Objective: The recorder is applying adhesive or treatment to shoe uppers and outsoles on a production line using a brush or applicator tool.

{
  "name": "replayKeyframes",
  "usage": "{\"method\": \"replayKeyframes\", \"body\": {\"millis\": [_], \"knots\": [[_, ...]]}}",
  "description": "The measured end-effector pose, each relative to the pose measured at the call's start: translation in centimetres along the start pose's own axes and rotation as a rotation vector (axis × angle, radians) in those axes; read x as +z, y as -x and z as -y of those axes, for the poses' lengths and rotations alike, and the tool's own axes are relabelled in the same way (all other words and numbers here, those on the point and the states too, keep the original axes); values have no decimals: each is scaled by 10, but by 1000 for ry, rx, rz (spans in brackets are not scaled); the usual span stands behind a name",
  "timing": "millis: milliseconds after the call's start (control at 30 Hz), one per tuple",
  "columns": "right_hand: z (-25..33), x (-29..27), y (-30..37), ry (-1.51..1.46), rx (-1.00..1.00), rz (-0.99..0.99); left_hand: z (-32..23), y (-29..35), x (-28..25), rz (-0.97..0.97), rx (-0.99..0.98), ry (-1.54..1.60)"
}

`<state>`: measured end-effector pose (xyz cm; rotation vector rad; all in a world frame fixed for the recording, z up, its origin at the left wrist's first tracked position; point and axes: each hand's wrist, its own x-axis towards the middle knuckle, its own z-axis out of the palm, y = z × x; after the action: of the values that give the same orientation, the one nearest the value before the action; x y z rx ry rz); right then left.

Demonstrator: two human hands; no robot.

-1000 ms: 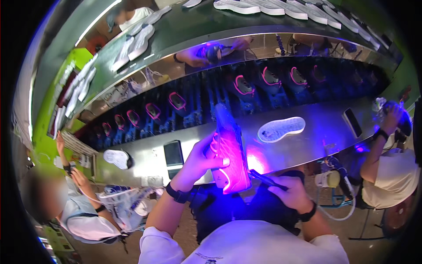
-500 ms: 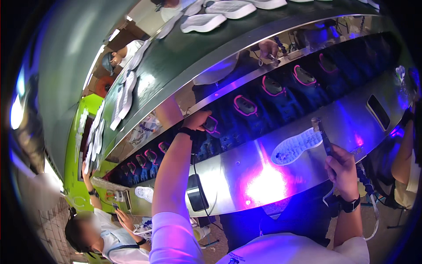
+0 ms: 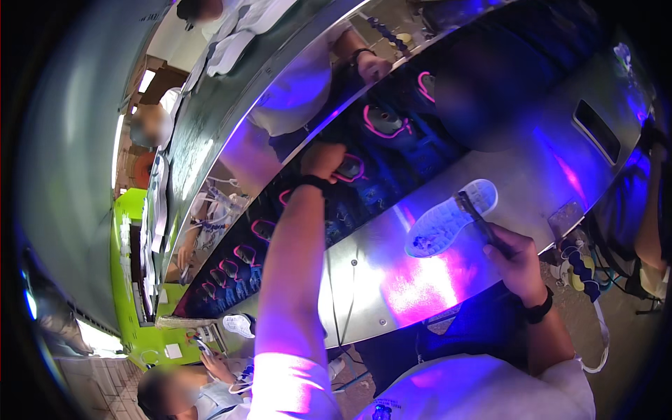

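Note:
My left hand (image 3: 324, 163) reaches forward to a dark shoe upper (image 3: 350, 168) with a bright pink outline, in a row of similar uppers. Its fingers curl closed at the upper's near-left edge; the fingertips are partly hidden. In my right hand (image 3: 516, 262) is a dark-handled brush (image 3: 483, 224), gripped by the handle. The brush head lies over the upper part of a white shoe sole (image 3: 435, 227). That sole lies with its studded, hollowed face up on the metal ledge; I cannot tell if the bristles touch it.
A phone (image 3: 597, 131) lies on the ledge (image 3: 521, 189) at the right. Thin cables cross the ledge near my left forearm. Another white sole (image 3: 238, 324) lies at the left end, near a co-worker (image 3: 171, 392). White soles (image 3: 231, 52) line the green conveyor above.
The view has swung, shifting the scene. The brush head has moved from the sole's far-right end onto the sole's surface. My left hand stays at an upper in the row.

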<state>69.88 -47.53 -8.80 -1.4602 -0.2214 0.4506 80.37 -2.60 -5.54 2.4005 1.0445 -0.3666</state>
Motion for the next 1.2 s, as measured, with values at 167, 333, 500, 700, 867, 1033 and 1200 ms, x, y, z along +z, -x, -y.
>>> {"method": "replayKeyframes", "body": {"millis": [167, 333, 500, 700, 867, 1033, 1200], "knots": [[13, -13, 3, 136, -41, 84, 12, 11, -6, 75, 22, 27], [9, -16, 2, 110, -194, 53, -8, 8, -4, -263, 236, -792], [12, -19, 8, 147, -157, 36, -119, -3, 24, -449, 395, -400], [-9, -5, 7, 110, -267, -6, -91, -16, 35, -111, 47, -52], [-13, -11, 10, 126, -205, -28, -33, 61, 32, 2, 154, 998], [-1, -18, 18, 24, -100, 80, 37, 242, 21, 412, 317, 1648], [23, 10, 35, 141, -95, 191, 85, 323, 34, -178, 579, 1051]]}}
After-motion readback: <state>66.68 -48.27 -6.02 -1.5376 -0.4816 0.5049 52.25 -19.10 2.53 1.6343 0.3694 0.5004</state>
